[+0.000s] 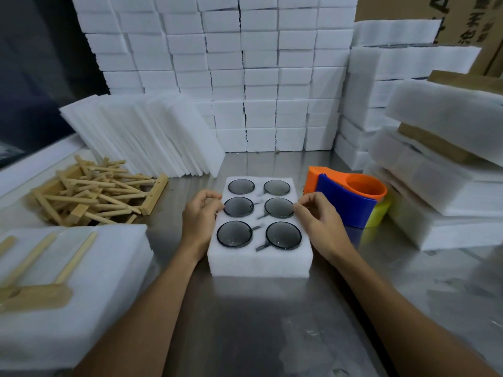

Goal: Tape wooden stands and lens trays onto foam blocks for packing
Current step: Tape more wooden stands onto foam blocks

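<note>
A white foam lens tray (261, 261) is laid flat on the shiny metal table (245, 322), right in the middle. Six round dark lenses (234, 233) are set in its holes, in two rows of three. Small thin handles can be seen sticking out from some of the lenses.

The tray is held at both sides. The left hand (200, 216) is placed on the tray's left edge, with its fingers curled onto the foam beside the middle lens. The right hand (317, 216) is placed on the right edge, and its fingers are curled against the foam in the same way. It cannot be told if anything small is pinched in the fingertips.

An orange and blue tape holder (345, 198) is stood just to the right of the tray, near the right hand. A pile of wooden stands (95, 189) is heaped on the left side of the table. Closer in on the left, a foam block (109, 281) is seen with one wooden stand (35, 292) laid on top of it. Thin foam sheets (147, 131) are leaned behind the pile. A tall wall of white foam blocks (258, 77) is stacked at the back, and more foam is stacked on the right.
</note>
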Tool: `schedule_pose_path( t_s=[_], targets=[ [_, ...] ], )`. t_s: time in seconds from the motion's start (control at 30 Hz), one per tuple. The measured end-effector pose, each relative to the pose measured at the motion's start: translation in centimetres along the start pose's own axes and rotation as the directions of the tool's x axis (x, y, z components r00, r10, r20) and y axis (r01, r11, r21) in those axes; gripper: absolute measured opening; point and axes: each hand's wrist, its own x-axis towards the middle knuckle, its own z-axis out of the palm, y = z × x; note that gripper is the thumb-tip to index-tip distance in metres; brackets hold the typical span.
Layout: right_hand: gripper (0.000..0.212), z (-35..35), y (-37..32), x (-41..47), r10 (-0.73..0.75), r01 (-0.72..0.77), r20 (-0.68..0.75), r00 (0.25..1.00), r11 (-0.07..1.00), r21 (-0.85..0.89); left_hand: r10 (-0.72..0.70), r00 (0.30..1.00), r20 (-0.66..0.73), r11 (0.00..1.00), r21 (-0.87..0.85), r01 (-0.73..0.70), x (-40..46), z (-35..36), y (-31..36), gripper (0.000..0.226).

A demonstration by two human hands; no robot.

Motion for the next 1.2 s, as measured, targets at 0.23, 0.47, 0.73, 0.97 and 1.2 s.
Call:
schedule_pose_path(
  t_s=[0.23, 0.47, 0.73, 0.97, 1.2],
  targets=[
    [0.02, 0.1, -0.2, -1.9, 0.065, -0.066, 0.023, 0.998, 0.997, 0.047, -0.03, 0.999, -0.013, 0.999, -0.013, 0.029, -0.5, -0.4, -0.4, 0.012],
    [0.023, 0.3, -0.2, -1.8, 0.067, -0.066, -0.008, 0.998, 0.996, 0.058, -0.101, 0.992, -0.08, 0.986, -0.138, 0.09, -0.7, -0.3, 0.9, 0.015],
    [0.021, 0.6, -0.3, -0.4, 0.053, -0.05, -0.069, 0.996, 0.998, 0.043, -0.261, 0.918, -0.298, 0.962, -0.001, 0.273, 6.4, -0.8, 3.9, 0.01],
    [0.024, 1.0, 0.0, 0.9, 0.128, -0.144, -0.14, 0.982, 0.984, -0.11, -0.215, 0.95, -0.227, 0.906, 0.316, 0.281, 11.0, -0.8, 1.8, 0.027],
    [0.034, 1.3, -0.1, 1.5, 0.195, -0.2, -0.247, 0.949, 0.98, 0.003, -0.157, 0.953, -0.259, 0.869, 0.423, 0.258, 12.7, 0.1, 1.5, 0.046]
  ],
)
